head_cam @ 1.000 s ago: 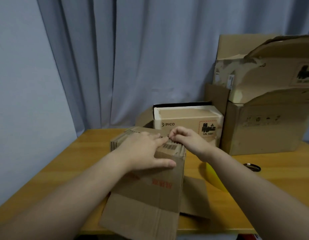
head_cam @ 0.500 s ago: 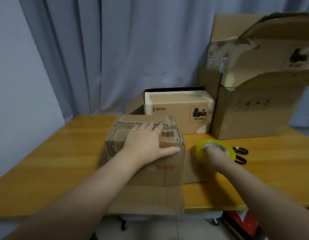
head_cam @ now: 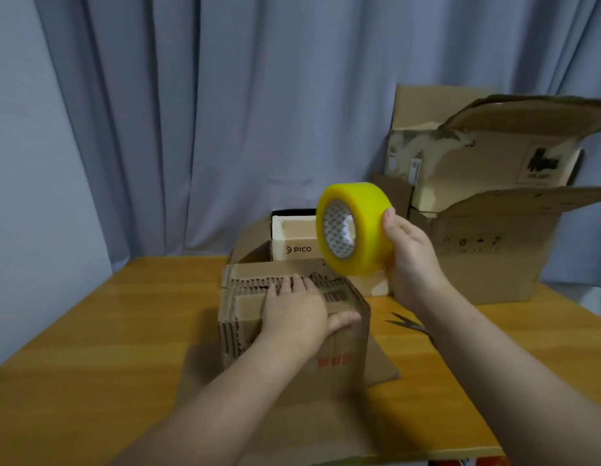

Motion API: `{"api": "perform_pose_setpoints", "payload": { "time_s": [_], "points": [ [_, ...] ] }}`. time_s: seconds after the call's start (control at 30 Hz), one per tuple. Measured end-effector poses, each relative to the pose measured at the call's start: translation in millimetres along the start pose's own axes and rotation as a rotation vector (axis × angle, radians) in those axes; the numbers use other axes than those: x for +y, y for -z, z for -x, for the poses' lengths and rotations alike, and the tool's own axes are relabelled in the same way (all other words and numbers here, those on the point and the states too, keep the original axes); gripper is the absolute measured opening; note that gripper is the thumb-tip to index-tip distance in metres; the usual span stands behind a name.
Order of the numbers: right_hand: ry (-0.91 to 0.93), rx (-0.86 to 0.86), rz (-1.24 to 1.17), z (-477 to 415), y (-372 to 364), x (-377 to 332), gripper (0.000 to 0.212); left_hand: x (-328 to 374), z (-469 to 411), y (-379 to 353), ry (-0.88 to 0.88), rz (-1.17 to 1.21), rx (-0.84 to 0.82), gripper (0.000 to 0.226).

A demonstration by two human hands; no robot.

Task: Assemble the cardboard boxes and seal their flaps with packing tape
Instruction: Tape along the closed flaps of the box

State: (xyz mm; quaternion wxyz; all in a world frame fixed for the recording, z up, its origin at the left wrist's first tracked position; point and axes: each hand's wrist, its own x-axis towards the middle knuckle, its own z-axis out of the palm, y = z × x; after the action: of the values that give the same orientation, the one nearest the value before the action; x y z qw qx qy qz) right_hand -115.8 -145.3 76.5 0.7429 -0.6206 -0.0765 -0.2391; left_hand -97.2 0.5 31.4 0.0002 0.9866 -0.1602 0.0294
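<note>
A small worn cardboard box (head_cam: 245,317) stands in the middle of the wooden table (head_cam: 90,348), its top flaps folded down and its lower flaps spread flat on the table. My left hand (head_cam: 301,314) lies flat on the box top, fingers straight, pressing the flaps. My right hand (head_cam: 410,260) holds a yellow roll of packing tape (head_cam: 366,227) in the air above and to the right of the box, fingers curled round its outer rim.
A white PICO box (head_cam: 294,243) stands behind the small box. A large open cardboard box (head_cam: 487,257) with raised flaps fills the back right. Scissors (head_cam: 405,322) lie on the table to the right, partly hidden by my right forearm. Grey curtains hang behind.
My right hand left the box top, took hold of the tape roll on the table and lifted it above the box. My left hand stayed pressed on the flaps.
</note>
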Motion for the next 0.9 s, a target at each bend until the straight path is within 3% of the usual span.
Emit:
{"api": "perform_pose_setpoints", "payload": {
  "time_s": [0.07, 0.13, 0.2, 0.3, 0.4, 0.47, 0.6, 0.7, 0.8, 0.9],
  "points": [
    [-0.051, -0.021, -0.109, 1.0, -19.6, 2.3, 0.029, -10.9, 0.5, 8.8, -0.046, 0.096, 0.007, 0.093],
    [-0.121, -0.014, -0.203, 2.8, -31.6, 6.9, 0.028, -33.7, 1.5, 22.0, -0.112, 0.245, 0.030, 0.062],
    [-0.159, 0.019, -0.276, 1.8, -36.8, 10.3, 0.027, -63.6, 2.7, 31.6, -0.150, 0.264, 0.031, 0.048],
    [-0.228, 0.052, -0.426, -3.6, -43.4, 12.8, 0.026, -99.7, 6.5, 27.9, -0.110, 0.164, -0.099, 0.056],
    [-0.291, 0.093, -0.508, -8.4, -59.7, 10.2, 0.050, -99.4, 12.0, 15.5, -0.119, 0.210, -0.103, 0.065],
    [-0.285, 0.128, -0.510, -9.1, -71.7, 10.2, 0.037, -90.6, 14.1, 16.8, -0.121, 0.370, 0.015, 0.069],
    [-0.241, 0.143, -0.521, -2.7, -85.6, 13.7, 0.003, -85.8, 15.0, 33.4, -0.063, 0.960, 0.269, 0.066],
    [-0.187, 0.131, -0.478, 2.6, -91.9, 14.4, 0.010, -78.4, 8.0, 37.9, -0.024, 1.087, 0.345, 0.060],
    [-0.182, 0.072, -0.347, 6.2, -92.3, 14.8, 0.022, -69.7, 0.4, 35.4, 0.081, 1.300, 0.376, 0.035],
    [-0.062, 0.006, 0.117, 6.6, -73.5, 16.5, 0.036, -72.5, -7.0, 26.8, 0.154, 1.453, 0.370, 0.020]
  ]
}}
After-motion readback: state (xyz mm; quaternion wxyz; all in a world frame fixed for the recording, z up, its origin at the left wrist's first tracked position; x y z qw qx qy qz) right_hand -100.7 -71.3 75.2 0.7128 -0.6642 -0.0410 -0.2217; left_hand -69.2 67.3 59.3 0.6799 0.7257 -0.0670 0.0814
